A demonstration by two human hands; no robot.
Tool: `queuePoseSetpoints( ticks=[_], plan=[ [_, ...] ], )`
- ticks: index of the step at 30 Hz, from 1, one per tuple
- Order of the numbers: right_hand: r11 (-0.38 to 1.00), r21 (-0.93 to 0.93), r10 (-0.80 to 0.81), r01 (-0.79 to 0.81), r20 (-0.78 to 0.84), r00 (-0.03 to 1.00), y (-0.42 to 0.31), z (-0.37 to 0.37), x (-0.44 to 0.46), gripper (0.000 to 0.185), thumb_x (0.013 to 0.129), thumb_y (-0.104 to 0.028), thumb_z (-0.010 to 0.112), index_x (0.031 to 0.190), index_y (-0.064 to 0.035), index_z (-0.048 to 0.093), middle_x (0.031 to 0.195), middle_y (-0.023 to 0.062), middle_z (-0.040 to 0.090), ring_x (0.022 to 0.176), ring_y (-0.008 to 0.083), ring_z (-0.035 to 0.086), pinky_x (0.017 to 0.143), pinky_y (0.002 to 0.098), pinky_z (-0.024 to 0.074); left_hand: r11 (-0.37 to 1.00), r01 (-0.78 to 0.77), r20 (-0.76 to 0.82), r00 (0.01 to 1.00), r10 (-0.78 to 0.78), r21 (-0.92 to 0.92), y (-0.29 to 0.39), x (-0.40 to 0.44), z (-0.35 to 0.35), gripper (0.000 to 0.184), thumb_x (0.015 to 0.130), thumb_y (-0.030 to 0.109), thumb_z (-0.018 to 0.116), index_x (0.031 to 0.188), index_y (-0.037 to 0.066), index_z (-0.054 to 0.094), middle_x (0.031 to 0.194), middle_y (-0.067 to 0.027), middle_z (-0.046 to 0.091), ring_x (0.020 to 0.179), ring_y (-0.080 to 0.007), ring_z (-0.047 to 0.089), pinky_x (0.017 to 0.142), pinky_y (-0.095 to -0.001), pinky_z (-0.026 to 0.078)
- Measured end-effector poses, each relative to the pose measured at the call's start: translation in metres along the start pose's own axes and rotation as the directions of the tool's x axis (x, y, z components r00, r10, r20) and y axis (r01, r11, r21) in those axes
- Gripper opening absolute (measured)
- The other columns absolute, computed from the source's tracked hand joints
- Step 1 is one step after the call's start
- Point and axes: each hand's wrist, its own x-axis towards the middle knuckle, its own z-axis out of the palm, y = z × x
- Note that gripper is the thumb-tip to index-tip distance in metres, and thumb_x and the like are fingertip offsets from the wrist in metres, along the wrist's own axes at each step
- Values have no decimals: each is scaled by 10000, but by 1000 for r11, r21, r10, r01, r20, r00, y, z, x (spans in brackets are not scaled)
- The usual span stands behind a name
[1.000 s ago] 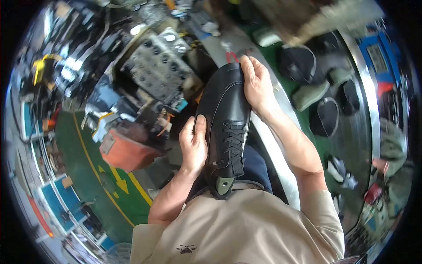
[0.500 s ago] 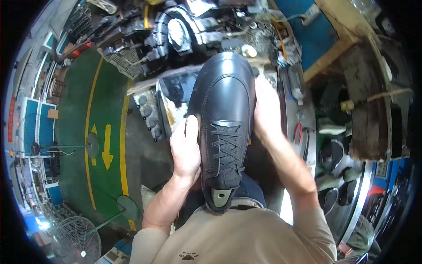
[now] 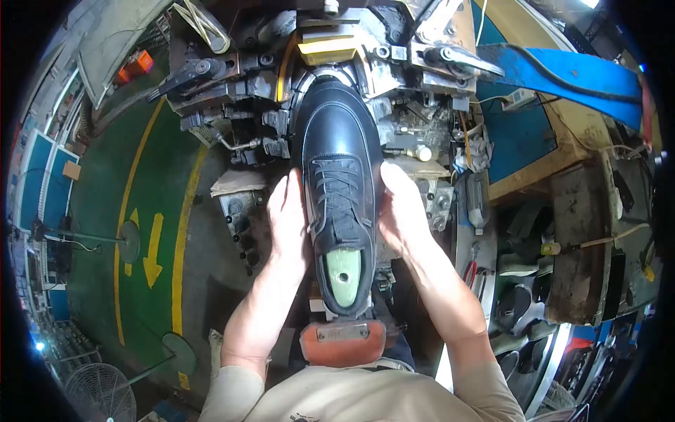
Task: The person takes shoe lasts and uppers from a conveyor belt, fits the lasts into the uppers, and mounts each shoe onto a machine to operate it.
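Note:
A black lace-up shoe upper (image 3: pixel 339 141) stretches away from me, its toe at the curved jaws of a metal machine (image 3: pixel 264 88). Inside its heel opening sits a green last (image 3: pixel 344 276) with a round hole. My left hand (image 3: pixel 287 218) presses against the shoe's left side, closed on it. On the right side my right hand (image 3: pixel 402 211) grips the shoe near the laces, fingertips partly hidden beneath it. An orange-red pad (image 3: pixel 343 343) with a metal plate lies just behind the heel, in front of my body.
Red-handled pliers (image 3: pixel 472 267) lie on a bench at right, beside a rack (image 3: pixel 517 302) of dark shoe parts. A blue machine arm (image 3: pixel 569 74) crosses the upper right. Green floor with yellow lines (image 3: pixel 151 246) and a fan (image 3: pixel 102 394) are at left.
My view has turned toward the machine. Both hands have carried the shoe forward to its jaws, keeping their hold on the sides. The orange-red pad now shows behind the heel.

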Motion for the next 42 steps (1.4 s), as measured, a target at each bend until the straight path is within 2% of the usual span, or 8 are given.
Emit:
queuePoseSetpoints(
  ticks=[4,9,18,26,28,32,34,42],
  plan=[
    [994,88,-69,72,-35,997,9,9,27,218,978,-192,498,1055,-14,598,990,101,657,874,188,634,809,361,541,979,-162,33,987,159,123,0,23,4,271,1030,256,467,880,61,580,763,9,559,666,-74,527,609,-248,445],
    [985,156,-65,70,-41,997,19,10,43,259,993,-230,487,1030,8,579,986,139,632,883,242,635,825,424,555,996,-54,-79,995,59,69,3,38,6,258,1031,234,470,888,54,587,777,13,574,666,-64,537,606,-233,452],
    [983,166,-65,78,-84,994,20,14,45,181,977,-189,505,921,-32,576,867,88,613,772,191,617,730,379,553,999,-39,-33,999,39,-8,4,41,3,258,1034,232,462,901,58,599,785,16,589,674,-63,555,609,-225,455],
    [988,140,-55,65,-76,996,18,21,40,202,978,-210,496,963,-30,586,906,99,620,797,202,616,759,384,546,999,-32,-58,998,30,-29,2,39,4,262,1030,246,470,973,42,624,848,-10,625,719,-87,591,648,-250,487],
    [987,154,-41,52,-76,996,19,23,40,210,980,-215,491,975,-30,589,918,103,622,810,206,617,771,385,543,993,87,-124,987,-97,-83,4,39,6,287,1028,265,471,1041,28,633,918,-42,651,776,-116,624,690,-261,509],
    [983,47,-171,179,-136,976,35,0,56,290,1013,-248,447,1033,1,595,950,119,650,819,212,641,771,381,560,996,77,-97,992,-81,-47,-1,45,-1,307,1027,252,451,1066,11,636,968,-65,665,828,-149,639,735,-295,525],
    [992,107,-62,71,-81,995,24,15,47,291,1011,-242,449,1013,8,599,927,115,651,795,205,643,744,362,563,995,73,-91,993,-78,-65,5,46,1,308,1023,255,463,1084,8,637,982,-61,671,834,-153,642,756,-299,523],
    [996,92,-17,22,-56,998,22,11,51,299,1013,-243,438,1020,8,602,931,123,655,814,217,652,755,374,564,982,112,-110,985,-130,-153,3,46,1,269,1002,216,494,1070,0,639,1007,-86,677,876,-181,653,780,-337,538]
  ],
)
